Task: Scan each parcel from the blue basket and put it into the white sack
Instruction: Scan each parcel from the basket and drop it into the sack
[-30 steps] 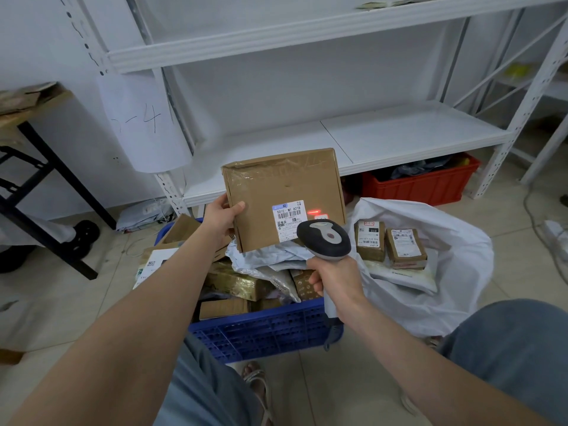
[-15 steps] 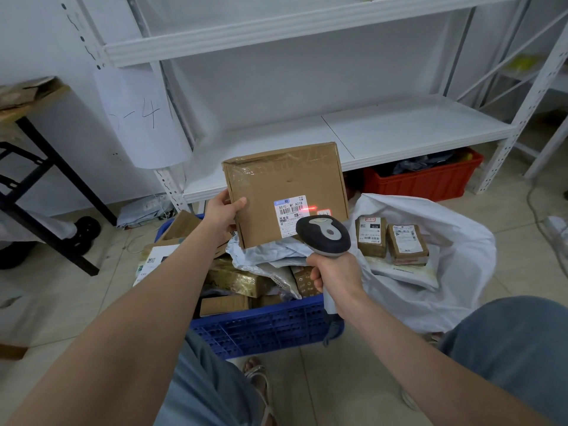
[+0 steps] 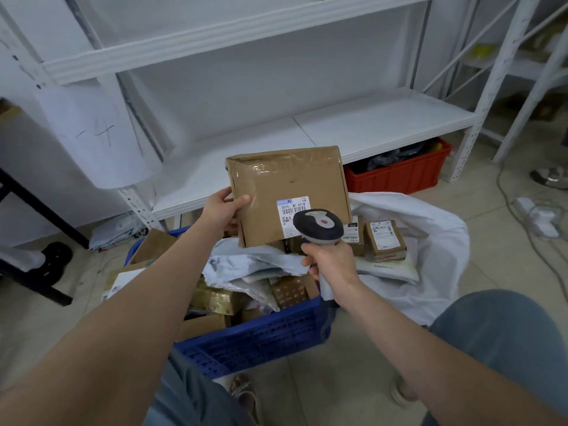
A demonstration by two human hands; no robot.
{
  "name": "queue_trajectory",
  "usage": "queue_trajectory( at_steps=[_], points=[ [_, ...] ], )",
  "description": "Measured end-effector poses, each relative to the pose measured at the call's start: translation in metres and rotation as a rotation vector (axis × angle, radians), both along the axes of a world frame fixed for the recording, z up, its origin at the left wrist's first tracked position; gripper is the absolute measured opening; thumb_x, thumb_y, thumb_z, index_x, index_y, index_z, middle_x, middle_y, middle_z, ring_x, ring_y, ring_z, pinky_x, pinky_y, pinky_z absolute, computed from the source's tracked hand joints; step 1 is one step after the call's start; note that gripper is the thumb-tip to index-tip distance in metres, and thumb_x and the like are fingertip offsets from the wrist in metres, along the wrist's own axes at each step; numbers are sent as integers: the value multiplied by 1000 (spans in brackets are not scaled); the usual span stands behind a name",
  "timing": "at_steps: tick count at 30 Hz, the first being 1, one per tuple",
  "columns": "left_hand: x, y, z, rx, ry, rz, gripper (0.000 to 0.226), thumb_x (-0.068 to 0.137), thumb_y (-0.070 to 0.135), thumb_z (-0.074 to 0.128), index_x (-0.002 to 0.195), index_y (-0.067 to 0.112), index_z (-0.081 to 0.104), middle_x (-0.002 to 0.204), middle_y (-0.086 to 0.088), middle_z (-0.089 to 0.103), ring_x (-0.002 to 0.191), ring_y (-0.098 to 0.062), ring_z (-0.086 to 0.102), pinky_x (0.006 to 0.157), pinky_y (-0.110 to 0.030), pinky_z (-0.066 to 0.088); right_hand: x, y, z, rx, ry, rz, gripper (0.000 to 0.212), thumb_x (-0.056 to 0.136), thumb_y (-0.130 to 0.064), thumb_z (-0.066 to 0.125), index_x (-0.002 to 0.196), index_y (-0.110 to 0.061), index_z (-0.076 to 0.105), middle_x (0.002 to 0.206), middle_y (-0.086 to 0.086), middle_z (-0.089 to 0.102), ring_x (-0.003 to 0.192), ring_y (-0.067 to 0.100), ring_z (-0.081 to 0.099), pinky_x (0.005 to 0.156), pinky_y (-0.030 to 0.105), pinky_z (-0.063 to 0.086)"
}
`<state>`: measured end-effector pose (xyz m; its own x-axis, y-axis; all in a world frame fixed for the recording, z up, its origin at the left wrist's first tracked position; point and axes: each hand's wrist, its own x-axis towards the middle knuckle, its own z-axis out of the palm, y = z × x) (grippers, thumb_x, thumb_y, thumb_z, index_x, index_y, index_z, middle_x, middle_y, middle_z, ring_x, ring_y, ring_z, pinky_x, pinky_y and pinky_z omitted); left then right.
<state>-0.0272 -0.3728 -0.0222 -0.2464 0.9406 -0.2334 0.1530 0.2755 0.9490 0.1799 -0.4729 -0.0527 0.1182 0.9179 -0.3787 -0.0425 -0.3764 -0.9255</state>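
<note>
Blue basket is sitting low and left, heaped with parcels, while above it the left hand is gripping the brown cardboard parcel by its left edge, thumb across the front. The red scan line lying on the label half a second ago is no longer showing, and the scanner, clasped by its handle in the right hand, is now overlapping the label's corner, so the read is judged complete and the parcel due for the white sack at right. The left fingers are hiding behind the parcel, and the label's small print is proving illegible.
</note>
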Motion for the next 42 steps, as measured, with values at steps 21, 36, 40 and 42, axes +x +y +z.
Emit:
queue_trajectory(
  at_steps=[21,36,40,42],
  points=[
    [296,184,-193,-609,143,-343,45,91,32,62,129,15,46,105,-12,59,95,-32,58,53,-38,51,213,170,-181,-300,-175,-439,31,76,-37,76,91,-20,54,84,1,61,89,25,61,85,38,51],
    [217,231,-294,-536,800,-333,70,90,33,60,145,3,28,139,-19,44,123,-34,48,95,-38,44,191,251,-250,-281,-264,25,34,72,-38,78,95,-18,63,106,6,68,105,26,59,98,46,46],
    [208,238,-300,-450,775,-348,36,96,22,49,121,-3,55,120,-20,59,107,-35,58,77,-34,45,183,272,-273,-310,-415,216,62,65,-56,70,116,-24,56,132,8,58,139,35,30,115,54,19],
    [203,253,-290,-419,668,-287,35,96,19,49,122,-4,55,120,-22,59,107,-38,58,84,-38,51,185,282,-276,-323,-441,264,81,58,-61,66,130,-25,50,137,7,54,143,34,23,117,55,11]
  ],
)
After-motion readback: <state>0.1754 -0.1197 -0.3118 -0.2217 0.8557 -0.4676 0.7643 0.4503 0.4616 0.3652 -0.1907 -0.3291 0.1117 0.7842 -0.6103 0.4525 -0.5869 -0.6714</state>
